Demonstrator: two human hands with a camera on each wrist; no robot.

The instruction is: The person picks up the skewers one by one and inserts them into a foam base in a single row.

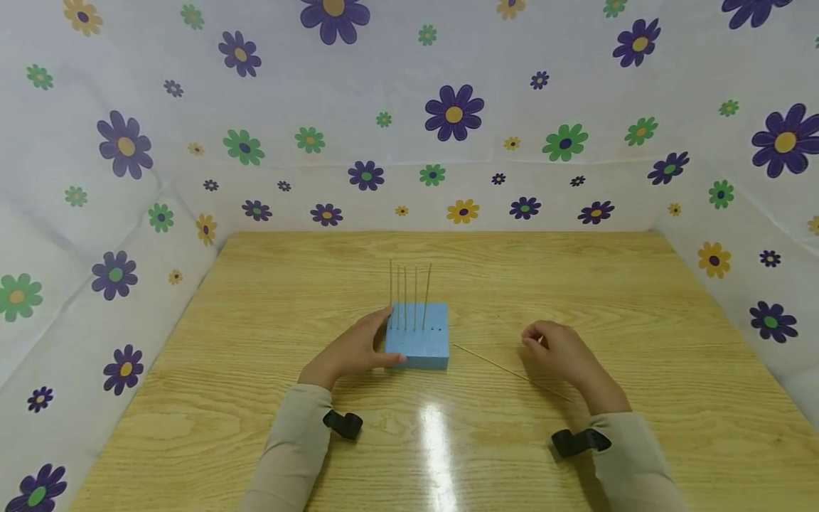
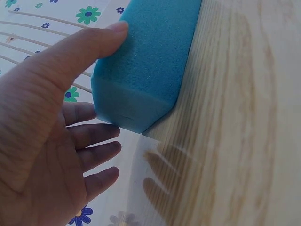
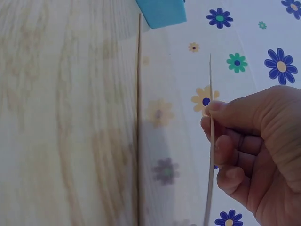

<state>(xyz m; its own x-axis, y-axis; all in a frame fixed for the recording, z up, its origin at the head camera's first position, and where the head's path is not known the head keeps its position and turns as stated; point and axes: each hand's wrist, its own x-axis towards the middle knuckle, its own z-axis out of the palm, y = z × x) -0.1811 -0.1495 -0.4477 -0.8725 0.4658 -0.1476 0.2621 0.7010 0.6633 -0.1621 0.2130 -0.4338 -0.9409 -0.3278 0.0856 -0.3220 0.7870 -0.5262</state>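
A light blue foam block [image 1: 417, 345] sits on the wooden table with several thin wooden sticks [image 1: 415, 295] standing upright in a row in its top. To the right of that row are small dark holes [image 1: 436, 329]. My left hand [image 1: 352, 347] holds the block by its left side, its thumb [image 2: 101, 42] against one face and its other fingers partly behind. In the right wrist view my right hand [image 3: 254, 146] pinches a thin wooden stick [image 3: 211, 155] between thumb and forefinger. The pinched stick is hard to make out in the head view.
Another wooden stick [image 1: 512, 372] lies slantwise on the table [image 1: 288, 284], between the block and my right hand. A white cloth [image 1: 409, 85] printed with flowers hangs behind and along both sides of the table. Each wrist carries a black strap [image 1: 343, 424].
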